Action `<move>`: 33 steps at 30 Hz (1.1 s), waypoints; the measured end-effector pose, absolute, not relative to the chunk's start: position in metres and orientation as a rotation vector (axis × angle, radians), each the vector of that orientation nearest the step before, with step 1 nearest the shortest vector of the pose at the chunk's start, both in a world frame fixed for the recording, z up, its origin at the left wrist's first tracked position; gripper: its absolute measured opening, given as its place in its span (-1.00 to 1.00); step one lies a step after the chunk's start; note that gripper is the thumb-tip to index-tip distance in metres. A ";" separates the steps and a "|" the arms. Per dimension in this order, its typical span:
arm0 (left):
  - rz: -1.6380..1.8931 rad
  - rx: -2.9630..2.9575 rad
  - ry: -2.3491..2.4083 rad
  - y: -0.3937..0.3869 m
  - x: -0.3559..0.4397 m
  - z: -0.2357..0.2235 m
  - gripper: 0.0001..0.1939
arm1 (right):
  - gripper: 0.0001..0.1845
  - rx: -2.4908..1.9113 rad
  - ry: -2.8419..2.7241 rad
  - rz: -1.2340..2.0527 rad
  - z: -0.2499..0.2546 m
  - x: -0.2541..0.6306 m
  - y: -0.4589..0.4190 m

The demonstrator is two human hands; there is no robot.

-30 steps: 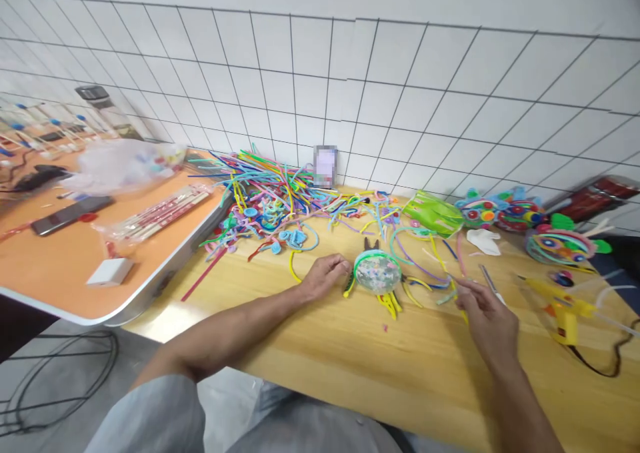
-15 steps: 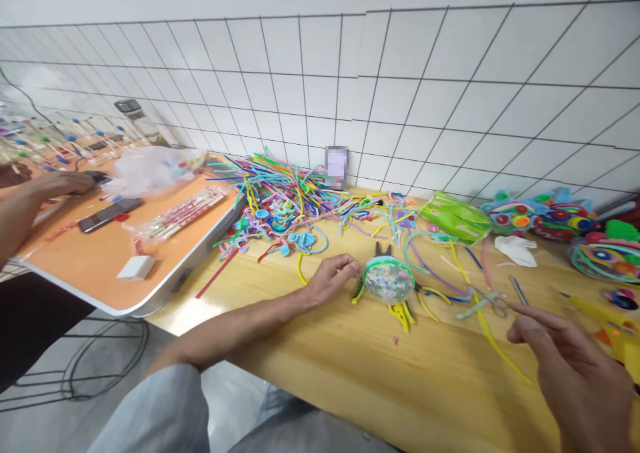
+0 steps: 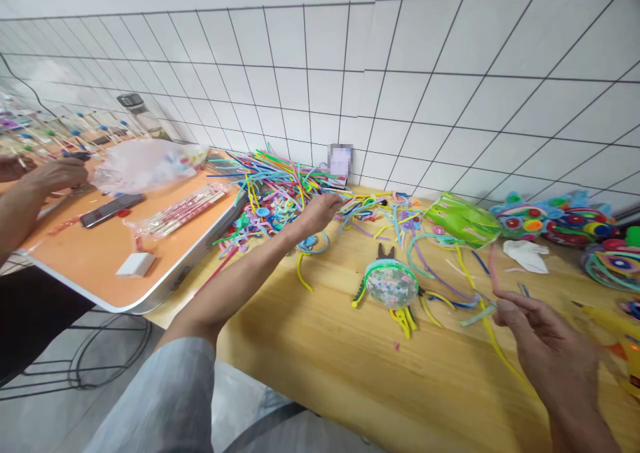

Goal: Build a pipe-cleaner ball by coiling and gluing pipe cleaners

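Observation:
My left hand (image 3: 323, 214) reaches over the near right side of a heap of coloured pipe cleaners (image 3: 280, 166). Its fingers are curled together, and whatever may be in them is hidden. At the right, my right hand (image 3: 553, 349) pinches the handle end of small scissors (image 3: 486, 299) between thumb and forefinger. A pale green strip (image 3: 477, 316) lies beside the scissors, with a long yellow pipe cleaner (image 3: 495, 343) passing close by. Between my hands, a clear round case (image 3: 393, 284) with a green rim rests on yellow-handled pliers (image 3: 401, 319).
A green packet (image 3: 463, 219), white tissue (image 3: 526, 255) and decorated masks (image 3: 530, 223) lie along the wall. A yellow glue gun (image 3: 613, 326) sits far right. On the orange table (image 3: 95, 266), a co-worker's hands (image 3: 55, 176) work near a phone (image 3: 111, 210) and wrapped sticks (image 3: 183, 209).
My left hand has moved up and away from beside the round case to the pipe-cleaner heap. My right hand has moved left and closed on the scissors.

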State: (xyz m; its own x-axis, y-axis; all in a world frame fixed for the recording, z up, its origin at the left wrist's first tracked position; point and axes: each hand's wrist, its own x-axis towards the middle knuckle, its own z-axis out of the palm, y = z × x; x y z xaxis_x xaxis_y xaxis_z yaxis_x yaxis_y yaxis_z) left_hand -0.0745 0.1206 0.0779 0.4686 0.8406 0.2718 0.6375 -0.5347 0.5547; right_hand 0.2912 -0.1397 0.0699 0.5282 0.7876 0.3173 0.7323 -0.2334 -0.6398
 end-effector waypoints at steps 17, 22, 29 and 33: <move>0.096 2.626 1.484 0.198 -0.082 0.039 -0.60 | -0.34 -2.077 -1.227 0.213 0.053 0.292 -0.141; 0.093 2.635 1.523 0.198 -0.081 0.037 -0.58 | -0.36 -2.097 -1.212 0.229 0.051 0.294 -0.139; 0.310 2.628 1.547 0.200 -0.080 0.045 -0.75 | -0.42 -2.077 -1.186 0.232 0.048 0.294 -0.137; 0.368 2.631 1.527 0.194 -0.082 0.043 -0.73 | -0.43 -2.072 -1.211 0.208 0.049 0.292 -0.136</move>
